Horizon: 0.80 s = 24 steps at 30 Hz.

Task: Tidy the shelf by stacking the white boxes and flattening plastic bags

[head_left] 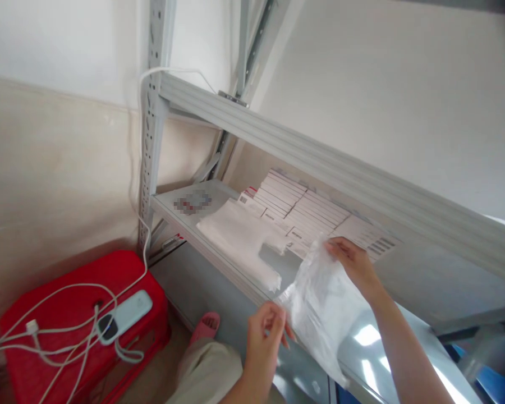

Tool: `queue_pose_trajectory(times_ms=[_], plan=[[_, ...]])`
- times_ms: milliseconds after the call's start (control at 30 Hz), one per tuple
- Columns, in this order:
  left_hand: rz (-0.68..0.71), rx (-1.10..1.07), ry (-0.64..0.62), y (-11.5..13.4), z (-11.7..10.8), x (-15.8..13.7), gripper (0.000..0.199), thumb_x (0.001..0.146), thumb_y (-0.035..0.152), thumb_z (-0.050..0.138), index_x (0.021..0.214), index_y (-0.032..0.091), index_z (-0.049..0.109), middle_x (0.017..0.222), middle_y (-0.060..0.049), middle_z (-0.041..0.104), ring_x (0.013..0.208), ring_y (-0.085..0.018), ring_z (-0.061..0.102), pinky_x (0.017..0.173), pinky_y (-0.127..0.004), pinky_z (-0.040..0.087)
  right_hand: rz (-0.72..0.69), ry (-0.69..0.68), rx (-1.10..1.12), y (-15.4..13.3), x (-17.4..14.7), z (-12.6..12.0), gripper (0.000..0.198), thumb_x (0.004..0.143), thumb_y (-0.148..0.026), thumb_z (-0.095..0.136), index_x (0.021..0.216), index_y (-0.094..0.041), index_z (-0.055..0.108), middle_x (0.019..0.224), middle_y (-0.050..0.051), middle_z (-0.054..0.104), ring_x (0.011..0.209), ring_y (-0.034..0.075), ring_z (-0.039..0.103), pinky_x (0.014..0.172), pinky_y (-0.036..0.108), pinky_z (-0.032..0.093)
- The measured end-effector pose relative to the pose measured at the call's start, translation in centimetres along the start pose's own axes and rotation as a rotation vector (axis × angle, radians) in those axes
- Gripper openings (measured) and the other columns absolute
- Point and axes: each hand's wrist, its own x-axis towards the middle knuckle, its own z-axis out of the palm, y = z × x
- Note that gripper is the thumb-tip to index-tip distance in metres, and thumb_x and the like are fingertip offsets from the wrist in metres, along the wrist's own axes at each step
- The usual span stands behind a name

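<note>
A thin, see-through white plastic bag (315, 308) hangs between my hands at the front of the middle shelf. My right hand (353, 261) is closed in a pinch on its upper corner. Lower down, the curled fingers of my left hand (267, 331) grip its left edge near the shelf's front. Left of the bag, a flat stack of white plastic bags (238, 238) with notched handle ends lies on the shelf (180, 221). Behind that stack are white printed cartons or labels (303, 205) with lines and barcodes.
A grey metal rack's upper beam (278, 132) crosses above my hands, with its upright post (149, 134) at the left. On a red plastic stool (67, 280) lie a pale power bank (126, 317) and tangled white cables (63, 331). A pink slipper (206, 326) is on the floor.
</note>
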Motion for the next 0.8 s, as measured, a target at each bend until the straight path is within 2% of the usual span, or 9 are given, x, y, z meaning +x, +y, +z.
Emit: queue_pose_trajectory(times_ms=[100, 200, 367, 467, 567, 800], plan=[[0.124, -0.037, 0.089, 3.9, -1.8, 2.4, 0.049, 0.076, 0.062, 0.057, 0.066, 0.015, 0.053, 0.052, 0.0, 0.054, 0.044, -0.008, 0.047, 0.044, -0.019, 0.039, -0.061, 0.037, -0.132, -3.6, 4.1, 3.0, 0.032, 0.081, -0.049, 0.051, 0.085, -0.019, 0.062, 0.068, 0.002, 0.063, 0.059, 0.014, 0.055, 0.056, 0.024, 0.04], [0.192, -0.008, 0.171, 6.2, -4.2, 5.3, 0.045, 0.076, 0.059, 0.057, 0.068, 0.015, 0.054, 0.056, -0.001, 0.056, 0.048, -0.009, 0.051, 0.048, -0.019, 0.042, -0.094, 0.062, -0.392, -6.5, 8.4, 7.2, 0.027, 0.086, -0.043, 0.048, 0.09, -0.022, 0.064, 0.072, 0.001, 0.067, 0.063, 0.014, 0.058, 0.059, 0.023, 0.038], [0.087, 0.048, 0.143, 7.7, -8.3, 9.1, 0.069, 0.075, 0.076, 0.034, 0.083, 0.013, 0.061, 0.062, -0.004, 0.061, 0.045, -0.011, 0.052, 0.043, -0.021, 0.039, -0.118, -0.053, -0.707, -9.3, 13.6, 14.8, 0.026, 0.091, -0.042, 0.045, 0.105, -0.028, 0.063, 0.09, 0.003, 0.071, 0.079, 0.017, 0.063, 0.066, 0.024, 0.04], [0.029, 0.155, 0.101, 8.0, -10.0, 9.9, 0.077, 0.075, 0.078, 0.027, 0.085, 0.011, 0.064, 0.063, -0.005, 0.062, 0.042, -0.009, 0.049, 0.039, -0.019, 0.034, -0.155, -0.127, -0.821, -9.9, 15.1, 18.7, 0.03, 0.092, -0.044, 0.045, 0.11, -0.028, 0.062, 0.094, 0.006, 0.07, 0.086, 0.02, 0.064, 0.07, 0.027, 0.043], [0.011, 0.283, 0.096, 8.0, -11.0, 10.3, 0.073, 0.078, 0.075, 0.03, 0.084, 0.011, 0.066, 0.064, -0.005, 0.063, 0.041, -0.008, 0.049, 0.039, -0.018, 0.033, -0.185, -0.191, -0.846, -9.9, 15.8, 21.5, 0.033, 0.092, -0.046, 0.043, 0.109, -0.025, 0.063, 0.098, 0.008, 0.069, 0.092, 0.022, 0.064, 0.073, 0.028, 0.044], [0.002, 0.567, -0.023, 7.0, -12.1, 11.4, 0.062, 0.084, 0.065, 0.034, 0.083, 0.013, 0.067, 0.063, -0.004, 0.066, 0.041, -0.009, 0.05, 0.042, -0.019, 0.033, -0.093, -0.254, -0.82, -8.0, 16.6, 25.0, 0.038, 0.092, -0.048, 0.041, 0.112, -0.023, 0.063, 0.103, 0.01, 0.068, 0.097, 0.024, 0.063, 0.077, 0.031, 0.046]])
